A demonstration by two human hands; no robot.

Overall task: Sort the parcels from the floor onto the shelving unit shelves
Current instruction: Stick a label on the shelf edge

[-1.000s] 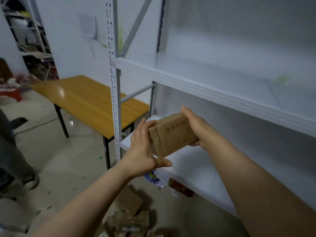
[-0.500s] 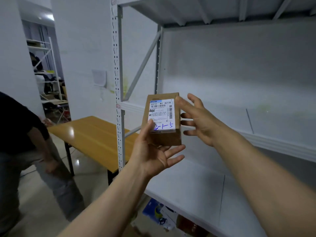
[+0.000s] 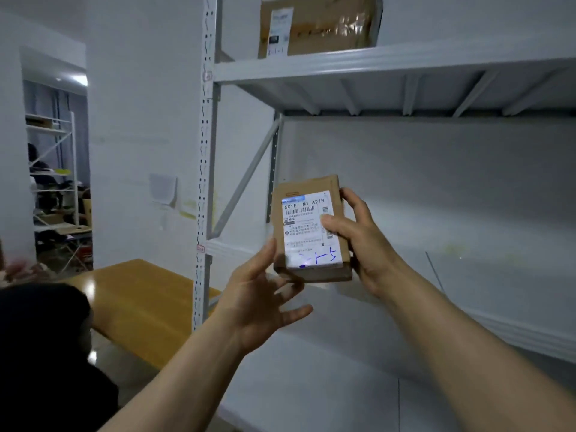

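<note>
My right hand (image 3: pixel 363 244) grips the parcel (image 3: pixel 311 229) upright, thumb on its label; my left hand (image 3: pixel 261 302) is spread loose under its bottom corner. I hold it in front of the shelving (image 3: pixel 389 60), between two grey shelves. A bigger box (image 3: pixel 318 24) sits on the upper shelf. A wooden worktop (image 3: pixel 146 304) stands left, by a white wall.

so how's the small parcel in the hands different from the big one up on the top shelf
The small parcel is held in the air by the right hand, while the big parcel rests on the top shelf. The small parcel's white label covers most of its facing side; the big parcel's label takes only a narrow strip at its left. The big parcel shows glossy tape; none shows on the small one. Both are brown cardboard with printed labels.
</note>
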